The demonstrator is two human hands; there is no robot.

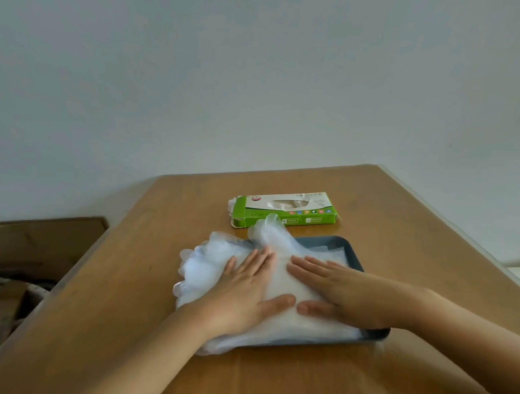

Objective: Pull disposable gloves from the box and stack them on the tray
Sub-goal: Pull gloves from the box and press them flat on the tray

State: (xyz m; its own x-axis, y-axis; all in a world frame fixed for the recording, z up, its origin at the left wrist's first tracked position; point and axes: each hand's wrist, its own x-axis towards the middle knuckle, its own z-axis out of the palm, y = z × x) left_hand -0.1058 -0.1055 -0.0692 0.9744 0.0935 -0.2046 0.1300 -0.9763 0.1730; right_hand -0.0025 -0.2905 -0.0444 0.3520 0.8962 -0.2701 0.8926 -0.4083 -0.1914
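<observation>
One green box (pixel 285 210) is lying in the upper middle of the wooden table (pixel 400 232). One dark tray (pixel 351 251) is sitting just below it, and one pile of clear gloves (pixel 202 262) — too layered to count — is spilling over the tray's left edge. Two hands are pressing flat on the pile: the left hand (pixel 242 291) at centre, the right hand (pixel 347 293) just beside it — fingers straight, thumbs nearly meeting, grasping nothing.

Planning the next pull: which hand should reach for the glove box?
Probably left: left hand lies nearer the green glove box, whose left end spills gloves; right hand can hold the glove stack on the tray.
</observation>
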